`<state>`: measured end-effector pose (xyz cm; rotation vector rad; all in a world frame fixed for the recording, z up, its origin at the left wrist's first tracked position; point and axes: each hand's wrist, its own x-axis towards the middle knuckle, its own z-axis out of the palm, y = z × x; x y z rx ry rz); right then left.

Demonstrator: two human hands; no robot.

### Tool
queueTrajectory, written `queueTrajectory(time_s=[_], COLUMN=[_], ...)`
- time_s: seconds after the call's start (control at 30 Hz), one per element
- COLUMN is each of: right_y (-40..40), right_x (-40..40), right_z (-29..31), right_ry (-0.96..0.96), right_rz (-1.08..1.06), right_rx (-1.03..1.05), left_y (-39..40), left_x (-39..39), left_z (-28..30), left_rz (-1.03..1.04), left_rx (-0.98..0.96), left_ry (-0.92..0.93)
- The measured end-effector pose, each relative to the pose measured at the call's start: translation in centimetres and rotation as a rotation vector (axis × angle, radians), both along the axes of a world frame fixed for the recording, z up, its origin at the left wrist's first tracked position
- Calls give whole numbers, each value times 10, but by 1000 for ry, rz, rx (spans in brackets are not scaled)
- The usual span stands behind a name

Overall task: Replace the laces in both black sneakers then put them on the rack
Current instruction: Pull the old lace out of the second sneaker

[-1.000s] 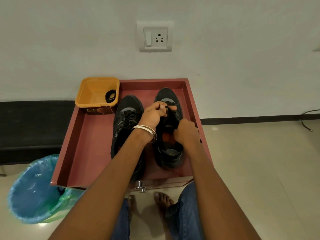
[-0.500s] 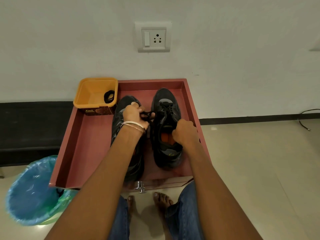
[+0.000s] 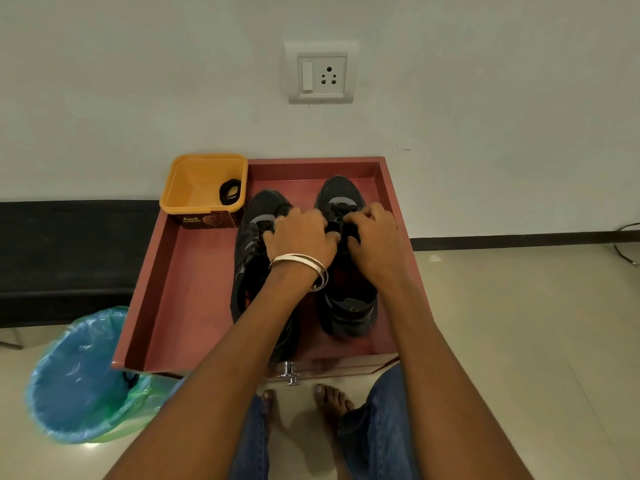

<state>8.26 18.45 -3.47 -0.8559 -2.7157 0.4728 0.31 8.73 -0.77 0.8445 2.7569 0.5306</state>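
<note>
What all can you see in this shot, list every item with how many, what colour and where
sneakers: two, black, side by side in the tray
tray: one, reddish-brown, on the floor against the wall
tub: one, orange-yellow, back left corner of the tray
coiled lace: one, black, inside the tub
bin bag: one, blue over green, left of the tray
wall socket: one, white, on the wall above the tray
bangles: silver, on the left wrist
left hand: one, grip on the right-side sneaker's laces
right hand: one, fingers curled at the same laces
feet: two, bare, below the tray
</note>
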Motion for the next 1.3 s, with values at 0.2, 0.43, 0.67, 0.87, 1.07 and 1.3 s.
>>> queueTrajectory(time_s=[0.2,0.43,0.67,0.87,1.07,1.3], right_y=[-1,-2,3,9,12,6], right_x=[-4,-16,-15,-13,-5,-8], right_z=[-6,-13,-19,-8,7,7], right_ry=[-20,27,202,549,482,-178], right_rz=[-8,-78,-117,-621,-395,-14], right_rx=[109,179,-3,-806,-846,83], left_y=[4,12,16,16,15,18], left_x=[17,20,20,17,16,16], left_z=[-12,-30,-33,-34,-34,-36], left_rz=[-124,17,46,38,57,67], left_rx=[-229,-57,-81,-99,-80,-79], left_ry=[-155,-227,-269,-293,-305,-302])
